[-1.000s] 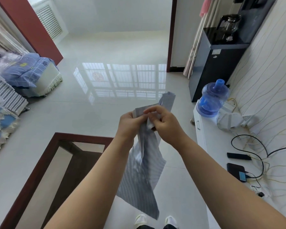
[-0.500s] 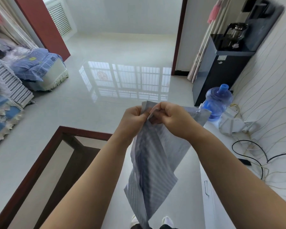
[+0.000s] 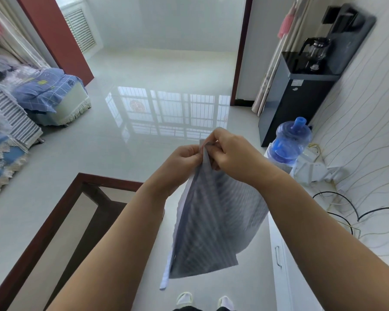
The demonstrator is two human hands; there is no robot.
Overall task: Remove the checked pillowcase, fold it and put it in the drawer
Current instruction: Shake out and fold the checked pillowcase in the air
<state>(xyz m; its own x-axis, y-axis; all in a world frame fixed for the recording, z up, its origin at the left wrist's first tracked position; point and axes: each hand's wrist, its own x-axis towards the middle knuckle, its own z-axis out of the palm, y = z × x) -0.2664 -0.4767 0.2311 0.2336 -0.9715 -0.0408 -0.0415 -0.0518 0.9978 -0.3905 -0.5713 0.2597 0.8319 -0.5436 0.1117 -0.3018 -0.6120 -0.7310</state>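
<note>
Head view: the pillowcase [image 3: 211, 223], judged light and limp, is pinched at its top corner by the left hand [image 3: 184, 160] and right hand [image 3: 231, 151].

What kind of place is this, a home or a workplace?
Most likely a living room in a home: a sofa draped with covers, a glass-topped coffee table, and a water dispenser with a kettle on it.
</note>
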